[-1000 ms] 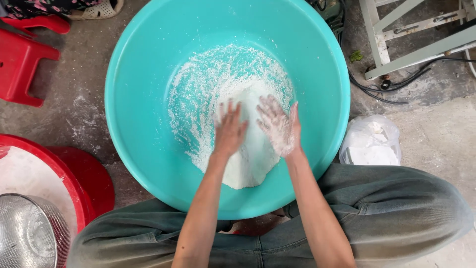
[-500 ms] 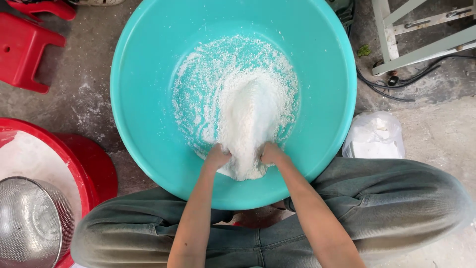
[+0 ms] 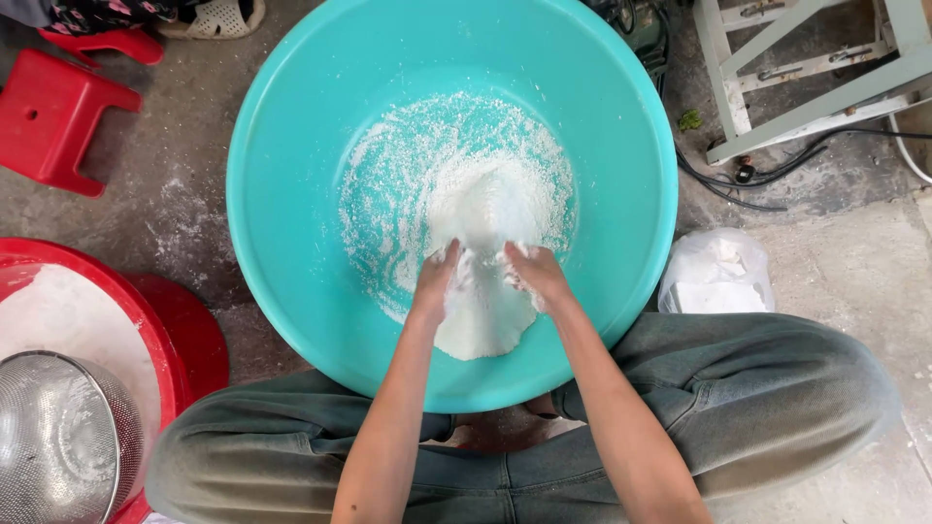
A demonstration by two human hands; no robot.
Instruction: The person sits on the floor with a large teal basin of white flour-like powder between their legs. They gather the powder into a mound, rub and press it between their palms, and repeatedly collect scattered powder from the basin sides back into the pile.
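A big blue-green tub (image 3: 291, 175) sits on the grey floor (image 3: 854, 272). Inside it is white flour (image 3: 485, 209). Some of the flour is spread thin over the bottom of the tub, and a thicker pile of it lies at the near side, close to the person.

Both hands are down in that pile. The left hand (image 3: 439, 281) rests on the left part of the pile, and its fingers (image 3: 449, 257) lie close together and point away from the person. The right hand (image 3: 532, 275) rests on the right part, just beside the left hand. Its fingers (image 3: 513, 267) are bent and pushed into the flour. Both hands are dusted white. Neither hand grips anything solid; they only press on loose flour.

The person sits with knees wide apart, in grey-green trousers (image 3: 777, 408), and the tub stands between the knees.

On the left is a red bowl (image 3: 146, 320) with more white powder in it. A metal sieve (image 3: 68, 437) rests in that bowl. A small red stool (image 3: 58, 116) stands farther back on the left. On the right, just beside the tub, lies a clear plastic bag (image 3: 716, 277) with white stuff in it. Behind it stands a pale metal frame (image 3: 806, 68) with black cables (image 3: 738, 184) on the floor near it.
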